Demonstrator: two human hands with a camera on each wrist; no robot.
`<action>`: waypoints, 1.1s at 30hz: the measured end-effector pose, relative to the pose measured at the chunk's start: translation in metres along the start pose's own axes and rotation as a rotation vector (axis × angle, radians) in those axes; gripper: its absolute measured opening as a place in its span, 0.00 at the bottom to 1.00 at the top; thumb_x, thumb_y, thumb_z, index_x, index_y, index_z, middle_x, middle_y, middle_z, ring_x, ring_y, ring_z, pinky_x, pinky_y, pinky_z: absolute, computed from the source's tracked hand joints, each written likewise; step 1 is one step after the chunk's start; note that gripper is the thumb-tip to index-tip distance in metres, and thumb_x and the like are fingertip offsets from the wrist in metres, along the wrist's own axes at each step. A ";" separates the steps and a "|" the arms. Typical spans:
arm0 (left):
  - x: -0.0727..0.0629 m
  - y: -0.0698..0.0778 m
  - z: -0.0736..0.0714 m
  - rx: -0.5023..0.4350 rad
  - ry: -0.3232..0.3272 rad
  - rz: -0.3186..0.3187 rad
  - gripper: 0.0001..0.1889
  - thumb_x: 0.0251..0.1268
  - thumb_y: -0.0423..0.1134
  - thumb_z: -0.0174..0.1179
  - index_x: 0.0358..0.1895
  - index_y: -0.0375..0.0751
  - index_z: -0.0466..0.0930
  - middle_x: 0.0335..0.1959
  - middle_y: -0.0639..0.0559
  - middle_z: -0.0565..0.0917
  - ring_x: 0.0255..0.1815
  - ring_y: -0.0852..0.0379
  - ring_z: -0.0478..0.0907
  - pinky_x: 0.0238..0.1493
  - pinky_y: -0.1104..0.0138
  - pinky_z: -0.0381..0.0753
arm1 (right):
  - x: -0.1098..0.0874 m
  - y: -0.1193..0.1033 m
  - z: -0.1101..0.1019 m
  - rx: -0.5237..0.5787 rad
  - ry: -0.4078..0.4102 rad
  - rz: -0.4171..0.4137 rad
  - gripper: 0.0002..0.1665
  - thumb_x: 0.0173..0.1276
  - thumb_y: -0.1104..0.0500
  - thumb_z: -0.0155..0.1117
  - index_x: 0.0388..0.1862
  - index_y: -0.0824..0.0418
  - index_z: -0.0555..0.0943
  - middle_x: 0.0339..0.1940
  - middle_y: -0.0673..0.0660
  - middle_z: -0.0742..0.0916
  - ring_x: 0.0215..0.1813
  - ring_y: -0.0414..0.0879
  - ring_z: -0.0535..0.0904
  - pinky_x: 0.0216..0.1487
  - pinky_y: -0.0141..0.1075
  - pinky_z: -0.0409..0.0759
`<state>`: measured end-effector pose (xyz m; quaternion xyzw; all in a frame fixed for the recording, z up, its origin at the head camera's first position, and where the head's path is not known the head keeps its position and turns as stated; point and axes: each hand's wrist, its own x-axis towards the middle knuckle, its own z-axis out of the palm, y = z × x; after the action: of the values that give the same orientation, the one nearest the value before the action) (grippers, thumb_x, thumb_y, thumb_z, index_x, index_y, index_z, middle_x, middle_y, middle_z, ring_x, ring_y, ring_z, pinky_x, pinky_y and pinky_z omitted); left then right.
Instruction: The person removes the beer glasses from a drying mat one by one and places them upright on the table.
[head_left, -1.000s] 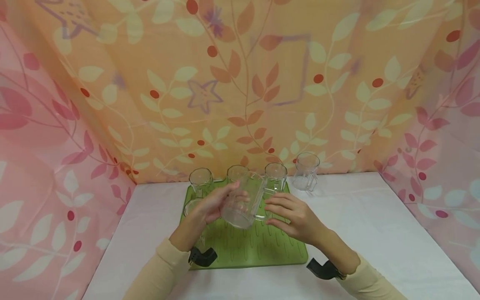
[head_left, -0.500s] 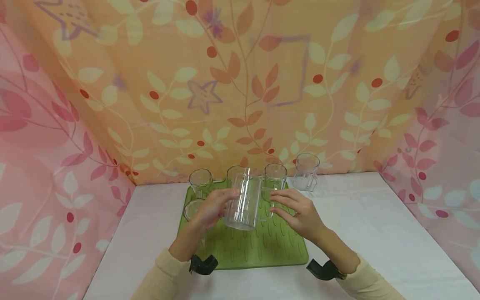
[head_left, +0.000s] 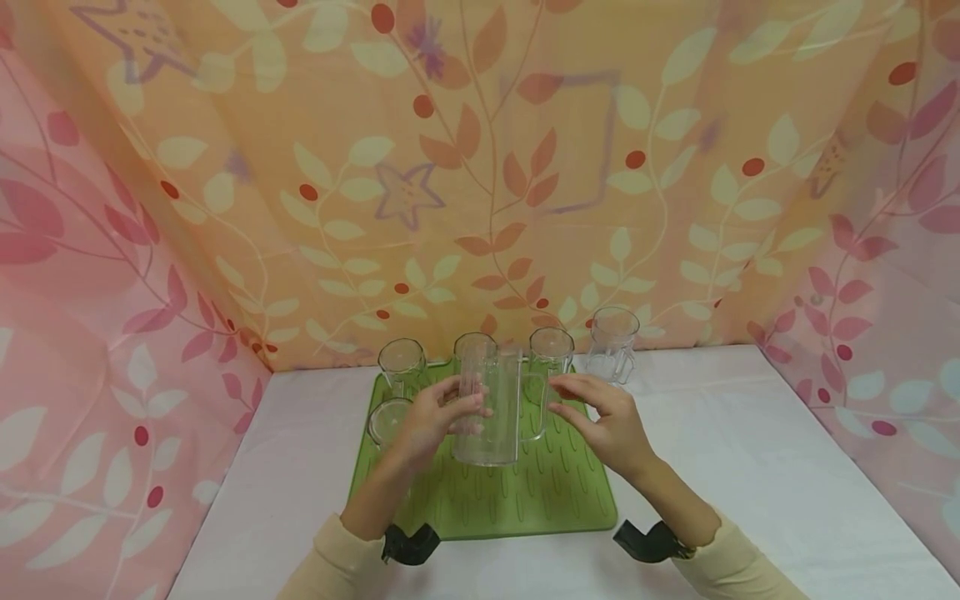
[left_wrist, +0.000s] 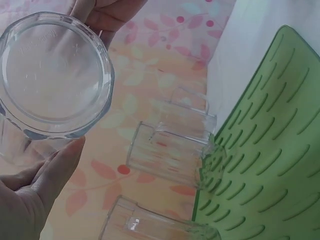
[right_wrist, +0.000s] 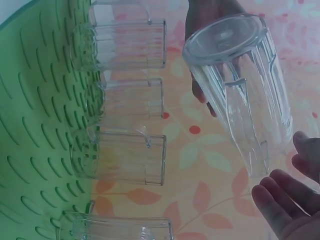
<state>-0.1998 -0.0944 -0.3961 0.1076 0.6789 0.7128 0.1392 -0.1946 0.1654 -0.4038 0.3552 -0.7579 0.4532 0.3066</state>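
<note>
My left hand (head_left: 435, 421) grips a clear glass beer mug (head_left: 487, 425) round its body, above the green mat. The mug stands nearly upright in the air, its handle (head_left: 537, 408) pointing right. Its round base (left_wrist: 55, 75) faces the left wrist camera, with my left thumb at its lower edge. Beside the handle is my right hand (head_left: 607, 417), fingers bent and parted from the thumb. In the right wrist view, the right fingertips (right_wrist: 270, 187) lie close to the handle; whether they touch it is unclear. Part of the left hand shows through the glass.
Several similar mugs stand on the ridged green mat (head_left: 525, 500), including a left one (head_left: 401, 358), a front-left one (head_left: 388, 421) and a right one (head_left: 551, 354). Another mug (head_left: 613, 346) stands off the mat on the white table (head_left: 712, 467). Patterned cloth (head_left: 487, 183) encloses the back and sides.
The held mug has turned from tilted to nearly upright. My right hand has drawn slightly right, away from the handle. My left fingers have shifted on the mug's body.
</note>
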 end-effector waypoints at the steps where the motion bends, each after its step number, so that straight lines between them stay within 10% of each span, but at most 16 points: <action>1: -0.001 -0.001 0.001 -0.001 0.006 0.010 0.29 0.66 0.42 0.61 0.66 0.32 0.68 0.60 0.33 0.75 0.48 0.54 0.85 0.48 0.63 0.87 | 0.000 0.000 0.000 0.023 -0.002 0.016 0.23 0.48 0.77 0.73 0.46 0.68 0.84 0.40 0.63 0.88 0.44 0.39 0.85 0.49 0.23 0.82; 11: -0.008 -0.004 0.005 0.025 0.072 0.052 0.30 0.62 0.37 0.64 0.68 0.38 0.68 0.62 0.37 0.74 0.54 0.50 0.83 0.50 0.65 0.85 | -0.001 -0.005 -0.003 0.284 -0.022 0.250 0.20 0.57 0.78 0.66 0.50 0.77 0.80 0.48 0.36 0.85 0.48 0.35 0.84 0.46 0.25 0.84; 20: -0.014 -0.011 0.006 0.021 0.020 0.133 0.36 0.61 0.34 0.65 0.72 0.38 0.61 0.69 0.35 0.69 0.61 0.40 0.78 0.56 0.65 0.83 | -0.004 0.001 -0.002 0.418 -0.044 0.387 0.22 0.61 0.75 0.65 0.54 0.81 0.76 0.47 0.37 0.85 0.49 0.35 0.83 0.47 0.26 0.84; 33: -0.019 -0.018 0.008 -0.018 -0.032 0.263 0.39 0.57 0.31 0.67 0.72 0.33 0.59 0.68 0.30 0.67 0.57 0.59 0.80 0.52 0.67 0.84 | -0.007 0.002 -0.004 0.548 -0.105 0.499 0.24 0.64 0.70 0.64 0.56 0.82 0.74 0.45 0.46 0.87 0.47 0.33 0.83 0.47 0.27 0.84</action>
<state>-0.1783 -0.0929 -0.4126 0.2058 0.6503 0.7291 0.0564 -0.1920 0.1710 -0.4086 0.2512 -0.6864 0.6812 0.0412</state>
